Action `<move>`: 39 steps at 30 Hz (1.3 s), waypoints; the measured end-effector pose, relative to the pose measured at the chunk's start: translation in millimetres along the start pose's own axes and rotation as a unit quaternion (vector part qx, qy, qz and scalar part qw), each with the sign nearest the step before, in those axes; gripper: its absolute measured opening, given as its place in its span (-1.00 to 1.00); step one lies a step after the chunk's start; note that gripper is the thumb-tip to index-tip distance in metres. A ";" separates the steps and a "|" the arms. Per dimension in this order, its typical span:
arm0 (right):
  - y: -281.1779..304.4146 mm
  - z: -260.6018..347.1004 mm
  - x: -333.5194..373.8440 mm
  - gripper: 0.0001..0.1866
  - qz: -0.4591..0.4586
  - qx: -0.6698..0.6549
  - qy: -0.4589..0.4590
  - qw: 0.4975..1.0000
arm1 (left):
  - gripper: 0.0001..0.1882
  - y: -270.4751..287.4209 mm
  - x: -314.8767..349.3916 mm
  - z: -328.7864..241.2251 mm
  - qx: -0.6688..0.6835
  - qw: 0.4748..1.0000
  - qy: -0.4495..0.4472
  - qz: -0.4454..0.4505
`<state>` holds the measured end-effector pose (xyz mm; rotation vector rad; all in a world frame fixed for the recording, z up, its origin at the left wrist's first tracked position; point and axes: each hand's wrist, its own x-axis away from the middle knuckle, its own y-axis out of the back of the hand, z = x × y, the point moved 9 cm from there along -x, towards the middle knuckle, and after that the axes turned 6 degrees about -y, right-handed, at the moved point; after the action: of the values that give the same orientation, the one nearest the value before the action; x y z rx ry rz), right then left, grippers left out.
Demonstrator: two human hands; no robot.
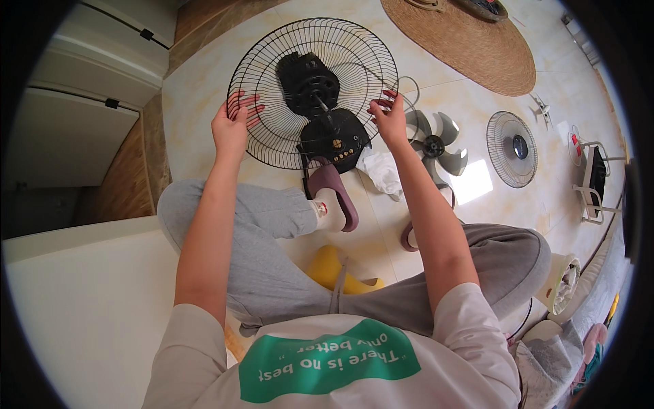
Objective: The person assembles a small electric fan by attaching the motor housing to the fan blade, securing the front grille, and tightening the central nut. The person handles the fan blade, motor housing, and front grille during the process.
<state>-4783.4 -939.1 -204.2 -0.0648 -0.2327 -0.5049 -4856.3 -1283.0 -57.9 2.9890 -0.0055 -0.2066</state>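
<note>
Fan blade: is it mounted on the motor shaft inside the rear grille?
No, the grey fan blade lies loose on the floor tiles, right of the rear grille.

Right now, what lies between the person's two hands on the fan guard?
In the head view, between the left hand and right hand sit the black motor housing and the wire fan guard itself.

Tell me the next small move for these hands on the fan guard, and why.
Probably lift the rear wire guard slightly and steady it. The left hand and right hand grip opposite rims, the black motor sits bare at its centre, and the grey blade and front grille lie apart on the floor to the right.
</note>
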 end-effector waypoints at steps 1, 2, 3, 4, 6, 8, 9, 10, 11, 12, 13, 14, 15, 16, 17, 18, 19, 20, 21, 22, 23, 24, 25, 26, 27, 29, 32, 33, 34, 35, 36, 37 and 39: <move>-1.4 1.2 0.8 -0.59 -0.007 -0.006 0.007 1.000 | -0.68 1.5 0.1 -0.4 -0.009 1.000 -0.013 -0.002; -3.3 2.2 -0.1 -0.62 -0.004 -0.020 0.005 1.000 | -0.68 2.8 -0.3 -1.6 -0.018 0.999 -0.031 -0.004; -5.0 3.5 -0.9 -0.64 -0.002 -0.033 -0.001 0.999 | -0.69 5.3 -0.5 -0.6 -0.034 0.999 -0.032 -0.013; -4.5 4.4 -2.7 -0.66 -0.006 -0.045 -0.013 0.999 | -0.70 7.3 -0.5 -0.4 -0.049 0.998 -0.038 -0.021; -2.3 13.4 -5.4 -0.76 -0.013 -0.062 0.003 0.998 | -0.71 8.8 -0.4 -1.9 -0.077 0.995 -0.054 -0.032; 1.2 20.8 -9.8 -0.77 -0.022 -0.062 0.013 0.998 | -0.72 11.0 -0.1 -1.4 -0.112 0.991 -0.049 -0.048; 3.7 22.3 -10.5 -0.78 -0.030 -0.074 0.017 0.997 | -0.72 7.7 -0.1 -6.5 -0.100 0.992 -0.075 -0.037; 2.8 20.0 -11.8 -0.78 -0.026 -0.080 0.002 0.996 | -0.72 5.9 -0.9 -7.0 -0.097 0.992 -0.074 -0.032; 2.7 17.9 -11.8 -0.78 -0.025 -0.084 -0.005 0.996 | -0.72 4.6 -1.6 -8.9 -0.097 0.992 -0.077 -0.027; 2.3 15.2 -12.0 -0.78 -0.025 -0.089 -0.011 0.996 | -0.71 4.0 -2.8 -9.9 -0.104 0.992 -0.074 -0.025; 0.8 12.7 -11.1 -0.77 -0.023 -0.091 -0.013 0.996 | -0.71 2.8 -5.6 -12.0 -0.114 0.990 -0.077 -0.022; 0.1 10.0 -10.9 -0.78 -0.024 -0.101 -0.016 0.994 | -0.71 0.9 -8.0 -16.8 -0.123 0.987 -0.097 -0.018; -1.3 7.3 -9.9 -0.78 -0.025 -0.112 -0.019 0.993 | -0.70 0.5 -10.0 -14.8 -0.112 0.990 -0.081 -0.014; -1.6 2.8 -9.4 -0.78 -0.030 -0.118 -0.034 0.992 | -0.70 -0.3 -11.4 -15.6 -0.101 0.991 -0.083 -0.010; -2.8 4.1 -9.4 -0.79 -0.025 -0.135 -0.023 0.990 | -0.70 0.5 -12.2 -13.7 -0.098 0.993 -0.070 -0.009; -4.4 5.6 -9.7 -0.79 -0.019 -0.138 -0.016 0.990 | -0.69 0.6 -11.9 -15.1 -0.093 0.992 -0.080 -0.007; -4.7 6.1 -10.4 -0.79 -0.017 -0.138 -0.017 0.990 | -0.69 1.5 -10.4 -13.4 -0.094 0.993 -0.075 -0.008; -4.0 7.9 -11.2 -0.78 -0.018 -0.135 -0.014 0.991 | -0.69 2.9 -8.5 -11.5 -0.098 0.993 -0.071 -0.011; -4.3 9.4 -12.8 -0.78 -0.015 -0.128 -0.018 0.992 | -0.68 3.7 -7.4 -9.4 -0.085 0.994 -0.067 -0.014; -4.1 13.1 -14.1 -0.78 -0.012 -0.122 -0.011 0.992 | -0.68 4.8 -5.6 -7.4 -0.076 0.995 -0.063 -0.019; -3.4 16.9 -15.5 -0.78 -0.012 -0.115 -0.004 0.993 | -0.68 6.8 -4.4 -4.7 -0.073 0.995 -0.054 -0.029; -2.2 19.2 -16.8 -0.78 -0.016 -0.105 -0.004 0.994 | -0.68 6.5 -4.0 -4.9 -0.069 0.995 -0.059 -0.029; -1.5 22.2 -17.6 -0.78 -0.017 -0.102 0.001 0.995 | -0.69 7.3 -3.5 -4.4 -0.070 0.995 -0.058 -0.034; -1.9 24.7 -18.3 -0.78 -0.014 -0.099 0.006 0.995 | -0.69 8.3 -4.0 -3.5 -0.078 0.995 -0.052 -0.041; -2.2 24.7 -18.5 -0.78 -0.013 -0.093 0.002 0.996 | -0.70 8.1 -4.8 -5.5 -0.081 0.994 -0.059 -0.039; -3.3 21.5 -17.9 -0.78 -0.011 -0.093 -0.014 0.995 | -0.72 8.8 -8.2 -8.3 -0.104 0.992 -0.060 -0.040; -6.3 12.1 -15.3 -0.77 -0.008 -0.114 -0.042 0.993 | -0.73 6.4 -14.9 -11.9 -0.094 0.994 -0.051 -0.019; -7.2 9.2 -14.5 -0.77 -0.007 -0.122 -0.048 0.991 | -0.73 4.5 -17.0 -11.9 -0.080 0.996 -0.041 -0.011; -8.1 4.4 -13.5 -0.77 -0.008 -0.127 -0.066 0.990 | -0.73 3.0 -18.8 -13.1 -0.070 0.997 -0.036 -0.005; -8.8 3.9 -13.0 -0.78 -0.005 -0.131 -0.063 0.989 | -0.73 0.9 -20.0 -14.3 -0.061 0.998 -0.029 0.000; -9.3 3.0 -12.3 -0.78 -0.004 -0.133 -0.061 0.989 | -0.72 -0.1 -19.8 -16.4 -0.071 0.997 -0.028 0.002; -9.4 1.0 -11.8 -0.78 -0.005 -0.131 -0.068 0.989 | -0.71 -1.8 -19.3 -18.6 -0.081 0.996 -0.027 0.004; -9.4 -3.2 -10.6 -0.78 -0.008 -0.129 -0.084 0.988 | -0.70 -5.2 -17.3 -22.1 -0.081 0.996 -0.020 0.007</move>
<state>-4796.3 -942.7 -209.7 -0.3602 -0.3328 -0.5436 -4870.5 -1274.4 -34.7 2.8219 -0.0129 -0.2512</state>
